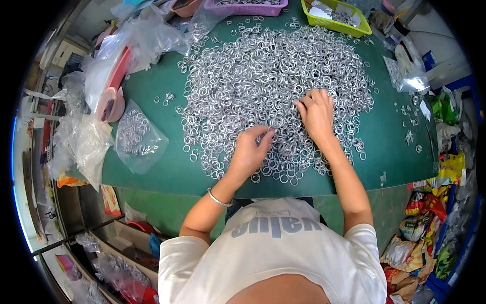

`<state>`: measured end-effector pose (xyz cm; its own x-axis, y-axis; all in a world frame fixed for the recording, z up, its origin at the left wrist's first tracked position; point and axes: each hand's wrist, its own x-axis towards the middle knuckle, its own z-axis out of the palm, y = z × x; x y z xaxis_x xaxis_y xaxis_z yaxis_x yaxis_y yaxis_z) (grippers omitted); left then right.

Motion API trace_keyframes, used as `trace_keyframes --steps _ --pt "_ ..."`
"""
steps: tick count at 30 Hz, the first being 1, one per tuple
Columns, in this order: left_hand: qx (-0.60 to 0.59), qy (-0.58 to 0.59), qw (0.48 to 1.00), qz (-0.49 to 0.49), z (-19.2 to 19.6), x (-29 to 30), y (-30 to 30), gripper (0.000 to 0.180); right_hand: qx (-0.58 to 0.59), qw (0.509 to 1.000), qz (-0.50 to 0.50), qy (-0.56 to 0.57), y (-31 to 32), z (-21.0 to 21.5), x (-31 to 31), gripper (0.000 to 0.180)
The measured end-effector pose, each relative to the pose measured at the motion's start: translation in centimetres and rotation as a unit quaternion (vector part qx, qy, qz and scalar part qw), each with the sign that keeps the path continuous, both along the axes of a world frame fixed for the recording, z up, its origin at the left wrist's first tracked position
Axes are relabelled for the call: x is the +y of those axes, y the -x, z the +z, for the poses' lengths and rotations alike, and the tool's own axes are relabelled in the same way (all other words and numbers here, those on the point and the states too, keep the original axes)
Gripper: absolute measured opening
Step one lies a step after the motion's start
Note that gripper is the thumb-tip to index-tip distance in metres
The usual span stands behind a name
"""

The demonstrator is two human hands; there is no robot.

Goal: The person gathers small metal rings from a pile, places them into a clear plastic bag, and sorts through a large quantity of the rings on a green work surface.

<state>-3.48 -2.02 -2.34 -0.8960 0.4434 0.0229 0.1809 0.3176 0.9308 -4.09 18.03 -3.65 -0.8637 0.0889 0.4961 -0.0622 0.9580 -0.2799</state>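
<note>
Silver rings point(263, 76) heaped under both hands point(283, 134)

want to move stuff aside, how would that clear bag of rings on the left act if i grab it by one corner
The clear bag of rings looks thin and soft, so it would probably sag. Its metal rings would likely slide to the low end and feel heavy for its size. Pushed across the green table, it should drag rather than roll.

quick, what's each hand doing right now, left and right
Left hand: fingers pinched on the metal rings; a held ring cannot be told.
Right hand: open, palm down, fingertips on the rings.
</note>
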Motion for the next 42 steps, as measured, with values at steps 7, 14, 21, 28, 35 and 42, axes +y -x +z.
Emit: trace_keyframes --steps 7,14,21,28,35,42 --pt "0.082 0.077 0.992 0.058 -0.4 -0.9 0.8 0.022 -0.021 0.958 -0.014 0.284 -3.3 0.2 2.1 0.008" --pt "0.054 0.037 0.998 0.015 0.4 -0.2 -0.5 0.023 -0.08 0.813 0.002 0.577 -5.4 0.8 3.1 0.021" --pt "0.038 0.02 0.999 -0.007 0.6 0.3 -0.9 0.023 -0.1 0.826 -0.004 0.555 -6.5 0.3 5.1 0.024" --pt "0.058 0.024 0.998 -0.032 0.6 1.1 -1.2 0.023 -0.171 0.89 -0.035 0.422 -7.6 0.8 5.4 0.02" --pt "0.102 0.022 0.994 -0.02 0.1 1.9 -0.5 0.022 -0.04 0.991 -0.072 0.105 -6.1 1.7 4.9 0.035" --pt "0.123 0.115 0.986 0.013 0.5 5.8 4.1 0.04 -0.101 0.994 -0.005 0.045 -4.2 -0.2 2.2 0.057"
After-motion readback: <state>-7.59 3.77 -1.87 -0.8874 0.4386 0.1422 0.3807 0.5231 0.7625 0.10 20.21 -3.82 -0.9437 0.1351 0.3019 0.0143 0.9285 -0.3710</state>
